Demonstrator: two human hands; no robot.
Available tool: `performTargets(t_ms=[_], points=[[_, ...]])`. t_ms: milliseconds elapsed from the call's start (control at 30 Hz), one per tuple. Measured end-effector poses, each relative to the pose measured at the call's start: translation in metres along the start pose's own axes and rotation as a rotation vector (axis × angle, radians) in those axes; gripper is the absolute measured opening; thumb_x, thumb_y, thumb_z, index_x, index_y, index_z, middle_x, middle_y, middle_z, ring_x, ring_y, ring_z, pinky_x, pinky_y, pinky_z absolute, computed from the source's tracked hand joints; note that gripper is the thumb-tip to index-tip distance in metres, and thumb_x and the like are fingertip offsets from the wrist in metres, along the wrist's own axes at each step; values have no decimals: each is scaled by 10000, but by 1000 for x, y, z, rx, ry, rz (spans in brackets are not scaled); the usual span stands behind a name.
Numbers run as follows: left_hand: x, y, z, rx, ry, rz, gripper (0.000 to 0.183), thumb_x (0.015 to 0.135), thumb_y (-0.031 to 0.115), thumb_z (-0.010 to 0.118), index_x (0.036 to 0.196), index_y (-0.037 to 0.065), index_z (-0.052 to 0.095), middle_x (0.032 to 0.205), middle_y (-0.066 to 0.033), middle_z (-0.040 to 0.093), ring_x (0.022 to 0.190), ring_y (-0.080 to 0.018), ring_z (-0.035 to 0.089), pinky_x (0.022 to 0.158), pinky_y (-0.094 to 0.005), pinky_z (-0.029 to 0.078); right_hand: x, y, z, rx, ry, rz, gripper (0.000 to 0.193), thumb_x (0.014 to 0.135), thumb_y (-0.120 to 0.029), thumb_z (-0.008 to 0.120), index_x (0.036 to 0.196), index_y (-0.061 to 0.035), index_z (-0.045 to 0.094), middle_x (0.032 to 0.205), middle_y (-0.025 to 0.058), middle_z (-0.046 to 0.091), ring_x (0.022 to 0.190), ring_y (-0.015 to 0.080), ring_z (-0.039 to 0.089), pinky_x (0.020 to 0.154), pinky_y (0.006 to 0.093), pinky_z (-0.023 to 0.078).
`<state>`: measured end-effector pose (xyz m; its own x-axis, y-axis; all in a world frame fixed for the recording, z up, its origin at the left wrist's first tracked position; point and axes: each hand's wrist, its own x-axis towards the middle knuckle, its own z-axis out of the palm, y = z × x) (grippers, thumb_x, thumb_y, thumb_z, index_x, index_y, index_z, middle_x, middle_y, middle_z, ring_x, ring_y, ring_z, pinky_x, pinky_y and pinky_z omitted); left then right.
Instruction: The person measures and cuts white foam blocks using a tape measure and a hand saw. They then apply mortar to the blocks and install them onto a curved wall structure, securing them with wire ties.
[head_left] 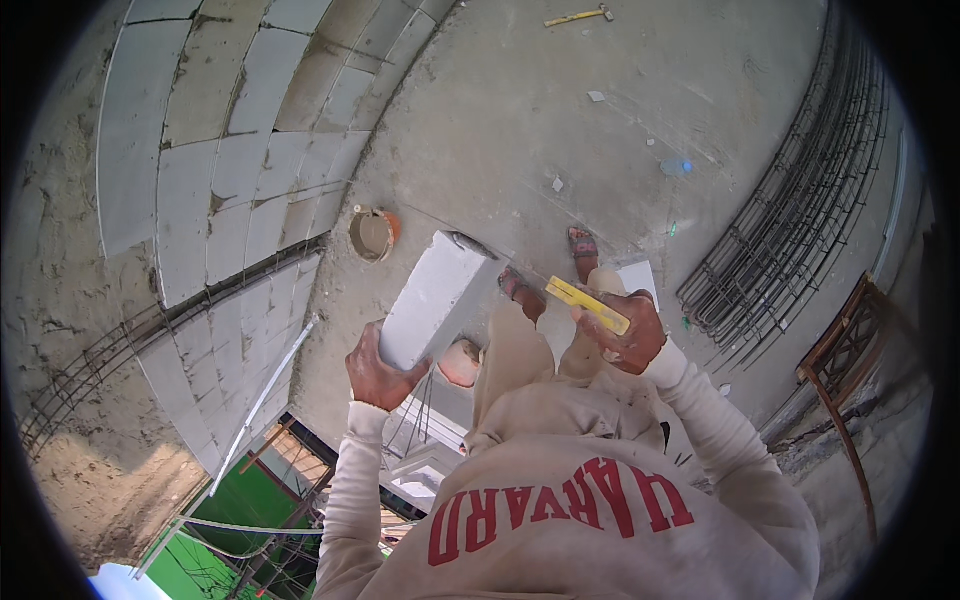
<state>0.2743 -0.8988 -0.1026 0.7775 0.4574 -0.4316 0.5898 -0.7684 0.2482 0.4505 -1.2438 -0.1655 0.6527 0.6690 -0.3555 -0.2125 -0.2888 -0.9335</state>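
Observation:
My left hand is closed on the near lower end of a white lightweight concrete block, its thumb and fingers spread across that end. The block is tilted, and a dark grey patch shows at its far end. My right hand grips a short yellow bar-shaped tool, which points toward the block's far end without visibly touching it. Whether a thin blade extends from the tool is hard to make out. Between the block and my leg, a round pale reddish container is partly hidden.
An orange bucket of grey mix stands by the block wall at left. Steel rebar cages lie at right. A yellow-handled hammer rests on the far floor. Another white block is behind my right hand.

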Motion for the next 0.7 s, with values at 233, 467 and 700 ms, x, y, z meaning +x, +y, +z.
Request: performTargets(t_ms=[233,467,700], points=[[-8,-39,-5,-41,7,-39,683,616,296,913,1163,51,585,1016,-176,707,927,-376,707,855,-476,555,9,-21,47,-40,103,-115,204,958,-170,692,1049,-3,766,653,41,604,534,136,526,527,308,444],[-5,-118,-5,-159,42,-93,696,600,283,935,1146,47,572,987,-187,702,923,-389,703,841,-478,557,48,-25,107,-64,207,-123,227,938,-193,696,998,19,751,581,44,506,490,181,495,513,362,441],[-11,-248,-21,-182,-27,-162,713,632,352,902,1200,81,565,1085,-134,691,985,-358,691,903,-477,517,98,-29,208,-140,65,231,347,951,-289,694,999,50,751,700,146,683,617,188,597,615,339,489]])
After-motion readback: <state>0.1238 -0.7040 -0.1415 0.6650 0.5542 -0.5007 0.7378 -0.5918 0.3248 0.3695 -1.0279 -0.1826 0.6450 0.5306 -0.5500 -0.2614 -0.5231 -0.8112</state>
